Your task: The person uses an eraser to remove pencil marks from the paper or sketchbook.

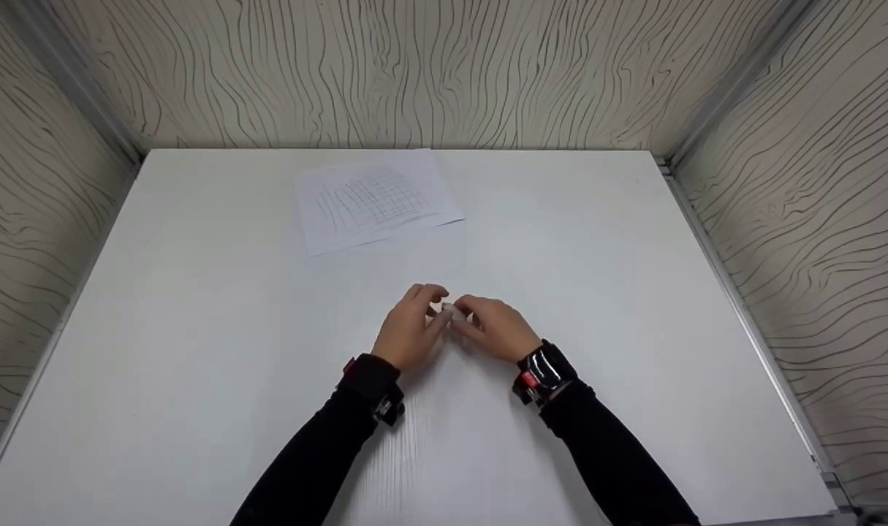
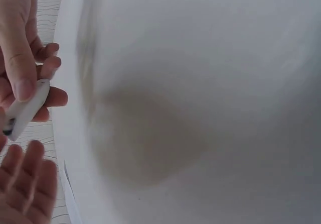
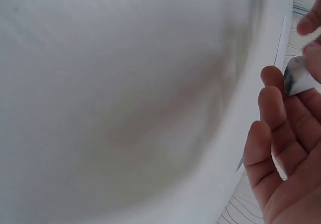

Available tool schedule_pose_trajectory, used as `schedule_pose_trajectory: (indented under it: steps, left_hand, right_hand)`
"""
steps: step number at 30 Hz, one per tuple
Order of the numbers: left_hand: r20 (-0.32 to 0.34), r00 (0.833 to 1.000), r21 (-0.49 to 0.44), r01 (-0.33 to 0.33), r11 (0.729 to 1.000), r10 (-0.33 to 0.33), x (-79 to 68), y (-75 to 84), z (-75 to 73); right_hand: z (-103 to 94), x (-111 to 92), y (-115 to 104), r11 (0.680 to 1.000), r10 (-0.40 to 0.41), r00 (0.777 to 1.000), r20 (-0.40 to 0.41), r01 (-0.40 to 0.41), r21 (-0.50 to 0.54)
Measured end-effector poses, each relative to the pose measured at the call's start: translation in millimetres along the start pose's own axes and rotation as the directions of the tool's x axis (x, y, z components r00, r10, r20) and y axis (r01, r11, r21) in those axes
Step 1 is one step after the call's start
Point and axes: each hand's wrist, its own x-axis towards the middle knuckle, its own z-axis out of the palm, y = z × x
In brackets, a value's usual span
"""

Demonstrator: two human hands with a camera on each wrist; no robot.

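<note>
Right hand (image 1: 498, 329), at about 4 o'clock from a small white object (image 2: 29, 106), pinches the piece, its thumb laid flat along one face and fingers showing behind it in the left-wrist view. Left hand (image 1: 407, 332), at about 8 o'clock from the same object, brings its thumb against it; its other fingers spread loosely, palm bared, and whether they also grip the piece cannot be told. The object sits between the two hands, lifted off a white table (image 1: 597, 256) and mostly covered by fingers as seen from the head. The left-wrist view shows it tilted, with a dark patch at its 7 o'clock end. In the right-wrist view, the outer fingers of the right hand reach out loosely, slightly bent.

At 11 o'clock from the hands, toward the table's far edge, lies white paper (image 1: 378, 201) marked with dark lines, some crossing in a grid. Black bands (image 1: 370, 376) carrying small devices wrap both wrists, above black sleeves (image 1: 312, 446) that enter from 5 and 7 o'clock. At 12 o'clock, beyond the table, stands a pale wall (image 1: 400, 73) patterned with dark, wavy wood-grain lines.
</note>
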Motion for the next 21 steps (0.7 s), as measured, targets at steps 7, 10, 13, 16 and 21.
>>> schedule_pose_trajectory:
  steps: [7, 10, 13, 16, 21]
  left_hand:
    - [0.040, 0.997, -0.053, 0.071, 0.996, -0.069, 1.3, -0.6, 0.4]
    - [0.044, 0.998, -0.089, 0.047, 0.995, -0.043, 2.0, -3.8, 1.8]
    - [0.053, 0.998, -0.077, 0.040, 0.996, -0.036, 2.8, -5.5, 2.4]
    - [0.058, 0.996, -0.045, 0.064, 0.997, -0.061, 4.8, -5.7, 0.3]
    - [-0.060, 0.988, 0.105, 0.150, 0.983, -0.144, 14.7, -12.8, -17.7]
  right_hand:
    - [-2.7, -1.1, -0.7, 1.000, 0.020, 1.000, -0.015, -0.020, 0.001]
    - [-2.3, 0.3, 0.1, 1.000, 0.017, 1.000, 0.013, -0.018, 0.025]
    - [-1.3, 1.8, 0.2, 0.999, 0.023, 0.999, 0.037, -0.025, 0.038]
    - [-0.4, 2.0, 0.6, 0.999, 0.038, 0.999, 0.029, -0.038, 0.029]
    - [0.6, -1.4, 3.6, 0.996, 0.084, 0.996, -0.016, -0.084, -0.005]
